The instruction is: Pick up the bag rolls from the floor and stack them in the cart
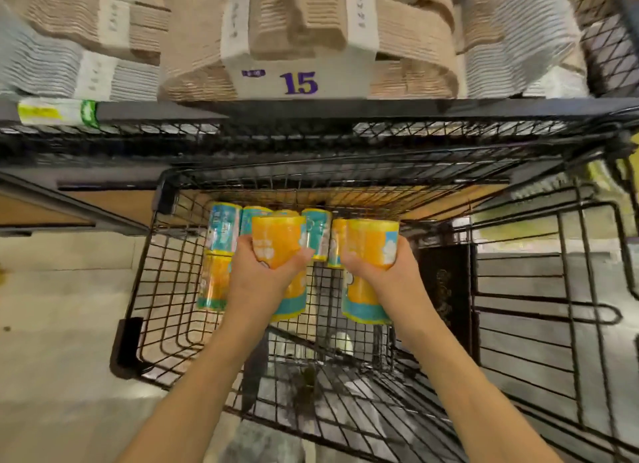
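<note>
I look down into a black wire cart (145, 289). My left hand (262, 272) grips an orange bag roll (276, 241) held above the basket. My right hand (383, 272) grips a second orange bag roll (371, 243) beside it. Several more orange and teal rolls (221, 232) lie on the cart's floor in rows toward the far end, and others (363, 303) lie under my hands, partly hidden by my wrists.
A dark metal shelf edge (311, 108) runs across just beyond the cart, loaded with stacks of brown paper goods and a white label reading 15 (301, 82). Concrete floor (62, 307) lies to the left. The cart's folded child seat frame (539, 289) is at the right.
</note>
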{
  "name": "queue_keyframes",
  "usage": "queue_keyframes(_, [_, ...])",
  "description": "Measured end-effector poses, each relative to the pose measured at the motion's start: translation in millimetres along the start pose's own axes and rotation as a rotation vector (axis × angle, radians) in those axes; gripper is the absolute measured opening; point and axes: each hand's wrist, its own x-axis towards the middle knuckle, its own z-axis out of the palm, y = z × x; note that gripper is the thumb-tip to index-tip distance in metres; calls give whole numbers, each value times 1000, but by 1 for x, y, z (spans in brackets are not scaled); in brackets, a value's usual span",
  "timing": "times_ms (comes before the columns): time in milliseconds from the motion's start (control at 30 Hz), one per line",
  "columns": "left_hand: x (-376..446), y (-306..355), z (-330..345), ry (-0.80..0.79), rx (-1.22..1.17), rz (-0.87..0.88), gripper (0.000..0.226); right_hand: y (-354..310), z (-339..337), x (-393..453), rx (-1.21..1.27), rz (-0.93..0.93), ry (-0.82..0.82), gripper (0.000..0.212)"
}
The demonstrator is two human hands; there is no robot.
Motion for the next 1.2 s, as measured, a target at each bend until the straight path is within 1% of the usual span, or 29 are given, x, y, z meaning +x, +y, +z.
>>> queue_keyframes(100, [27, -39, 13, -1, 70, -32, 57, 38, 6, 25, 15, 70, -9, 60])
queue_keyframes(167, [43, -66, 21, -28, 148, -66, 58, 63, 10, 40, 4, 111, -2, 61])
queue_keyframes(233, [57, -91, 28, -33, 234, -86, 54, 88, 15, 55, -13, 136, 2, 63])
queue_keyframes(367, [81, -130, 40, -10, 415, -62, 44, 127, 21, 79, -20, 205, 4, 71])
queue_keyframes(400, [88, -141, 42, -7, 453, -54, 45, 137, 23, 85, -22, 213, 5, 71])
queue_keyframes(500, [105, -165, 49, 12, 550, -41, 70, 160, 30, 102, -59, 226, 3, 57])
queue_keyframes(533, [110, -171, 51, 19, 576, -39, 73, 167, 31, 106, -63, 228, 8, 52])
queue_keyframes(600, [117, -180, 54, 20, 630, -44, 73, 179, 34, 113, -65, 235, 10, 45])
queue_keyframes(733, [130, -189, 61, -10, 747, -67, 74, 196, 36, 121, -46, 257, 19, 47])
queue_keyframes(867, [137, -192, 71, -55, 825, -104, 85, 206, 38, 124, -75, 261, 18, 61])
queue_keyframes(967, [140, -197, 79, -67, 865, -107, 90, 212, 39, 127, -81, 281, 32, 62])
queue_keyframes(1100, [143, -199, 88, -58, 891, -90, 79, 217, 37, 126, -72, 323, 58, 60])
queue_keyframes(1200, [143, -197, 93, -29, 970, -76, 74, 217, 35, 124, -77, 326, 63, 60])
